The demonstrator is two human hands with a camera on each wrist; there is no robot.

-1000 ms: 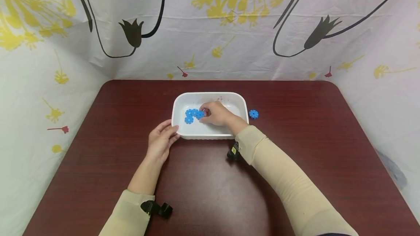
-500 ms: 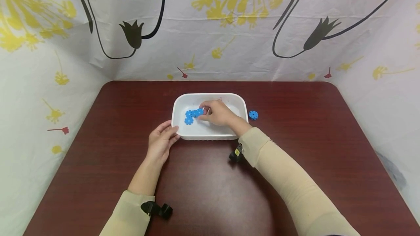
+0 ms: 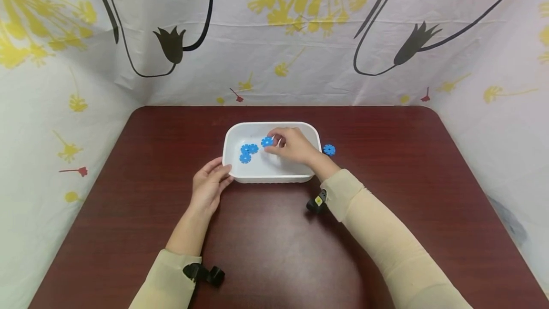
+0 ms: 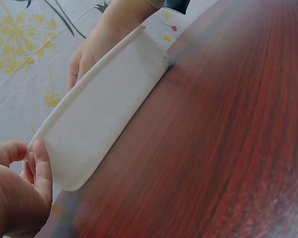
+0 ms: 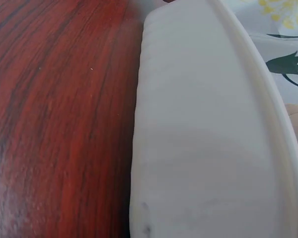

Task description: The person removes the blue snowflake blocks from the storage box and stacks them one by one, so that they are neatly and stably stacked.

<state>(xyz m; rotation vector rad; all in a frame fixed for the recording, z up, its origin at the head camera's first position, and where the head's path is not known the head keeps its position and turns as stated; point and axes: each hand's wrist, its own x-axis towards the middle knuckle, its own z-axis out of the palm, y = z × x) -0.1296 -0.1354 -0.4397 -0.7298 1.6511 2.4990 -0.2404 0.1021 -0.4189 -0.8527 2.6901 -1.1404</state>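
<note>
In the head view, a white plastic tray (image 3: 272, 180) stands on the table with several blue notched plastic discs (image 3: 245, 158) lying in its left half. My left hand (image 3: 208, 188) holds the tray's front left corner, thumb and fingers pinching the rim (image 4: 36, 141) in the left wrist view. Over the middle of the tray, my right hand (image 3: 296, 146) pinches one blue notched disc (image 3: 267, 142) between thumb and fingers, apart from the others. The tray's side wall (image 5: 203, 119) fills much of the right wrist view, hiding most of that hand.
Just right of the tray, another blue notched disc (image 3: 329, 150) lies on the dark red wooden table (image 3: 274, 252). A patterned white cloth (image 3: 274, 61) hangs behind the table. Small black cameras (image 3: 317, 202) sit at both cuffs.
My right hand has drawn one disc away from the group in the tray, moving slightly right and toward the back. The left hand keeps its hold on the tray corner.
</note>
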